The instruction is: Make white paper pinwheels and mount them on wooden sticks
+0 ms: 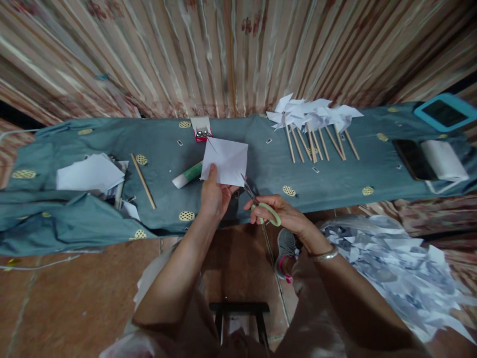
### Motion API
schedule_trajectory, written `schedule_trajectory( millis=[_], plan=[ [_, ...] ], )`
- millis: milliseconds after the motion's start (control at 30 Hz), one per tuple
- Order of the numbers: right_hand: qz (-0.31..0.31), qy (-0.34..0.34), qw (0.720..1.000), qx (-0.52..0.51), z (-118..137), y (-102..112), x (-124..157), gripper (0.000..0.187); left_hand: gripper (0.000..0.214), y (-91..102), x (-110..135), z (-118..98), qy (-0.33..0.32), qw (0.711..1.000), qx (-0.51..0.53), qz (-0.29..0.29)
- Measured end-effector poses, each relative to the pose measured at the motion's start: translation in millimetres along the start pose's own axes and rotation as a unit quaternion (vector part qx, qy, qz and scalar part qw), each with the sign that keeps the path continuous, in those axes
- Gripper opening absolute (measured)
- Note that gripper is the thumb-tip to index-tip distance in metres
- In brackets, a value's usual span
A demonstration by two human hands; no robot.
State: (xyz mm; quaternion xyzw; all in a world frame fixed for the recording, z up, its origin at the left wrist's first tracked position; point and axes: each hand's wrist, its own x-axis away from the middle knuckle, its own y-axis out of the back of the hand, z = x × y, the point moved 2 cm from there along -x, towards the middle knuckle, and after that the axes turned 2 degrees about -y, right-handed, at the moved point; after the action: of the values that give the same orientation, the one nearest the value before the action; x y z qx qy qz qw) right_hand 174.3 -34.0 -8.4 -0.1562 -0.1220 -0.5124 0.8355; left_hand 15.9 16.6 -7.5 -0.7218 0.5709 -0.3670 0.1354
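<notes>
My left hand (214, 196) pinches the lower edge of a square white paper sheet (225, 159) and holds it up over the blue-clothed table (335, 169). My right hand (278, 214) grips a pair of green-handled scissors (261, 201), whose blades point at the paper's lower right corner. A green and white glue stick (187, 175) lies just left of the paper. Behind the paper stands a small red box of staples (201, 130).
Several finished white paper pinwheels on wooden sticks (313, 124) lie at the back right. A stack of white paper (89, 174) and a loose wooden stick (143, 180) lie on the left. A phone (413, 159) and a teal-framed tablet (445, 112) sit far right. Paper scraps (395, 268) cover the floor.
</notes>
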Motion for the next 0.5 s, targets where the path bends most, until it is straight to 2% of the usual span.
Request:
schedule_trajectory(
  millis=[500],
  plan=[
    [-0.007,-0.003,1.0,-0.009,-1.5,-2.6,-2.4,0.033,0.033,1.0,0.1,3.3,0.003,1.0,-0.005,-0.008]
  ],
)
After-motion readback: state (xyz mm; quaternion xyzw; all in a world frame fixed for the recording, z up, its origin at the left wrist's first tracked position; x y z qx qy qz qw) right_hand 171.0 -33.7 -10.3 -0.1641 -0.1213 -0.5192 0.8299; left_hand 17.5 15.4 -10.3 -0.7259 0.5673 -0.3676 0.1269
